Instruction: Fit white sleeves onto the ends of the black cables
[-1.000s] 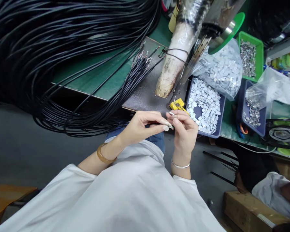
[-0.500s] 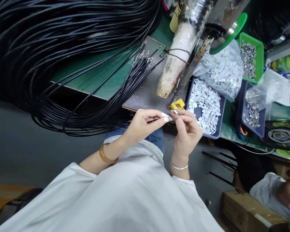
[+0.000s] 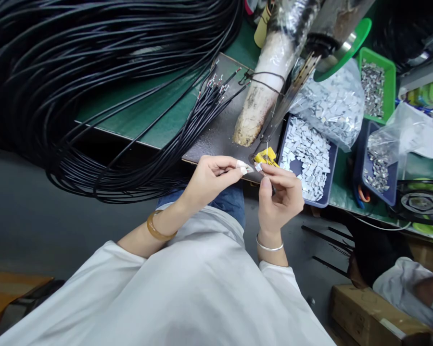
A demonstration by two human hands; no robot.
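Note:
My left hand [image 3: 214,179] pinches the thin wire ends [image 3: 249,169] of a black cable between thumb and index finger, whose tips have white coverings. Facing it, my right hand [image 3: 282,194] holds a small white rectangular piece [image 3: 259,167] between thumb and fingers. The piece is close to the wire ends; whether they touch I cannot tell. Just beyond the fingers lies a yellow block [image 3: 268,156] under a metal-tipped fixture [image 3: 292,98]. Similar white pieces [image 3: 305,156] fill a blue tray [image 3: 331,182] right of my right hand.
A large coil of black cables [image 3: 94,72] covers the left bench, stripped ends on a dark board [image 3: 211,144]. A wrapped pipe [image 3: 256,105] slants above. Right are a bag of white pieces [image 3: 332,105], a green tray [image 3: 390,91] of metal parts and another person's arm [image 3: 427,290].
My right hand has turned the white piece slightly and brought it lower. My left hand has shifted slightly up and left, still pinching the wires.

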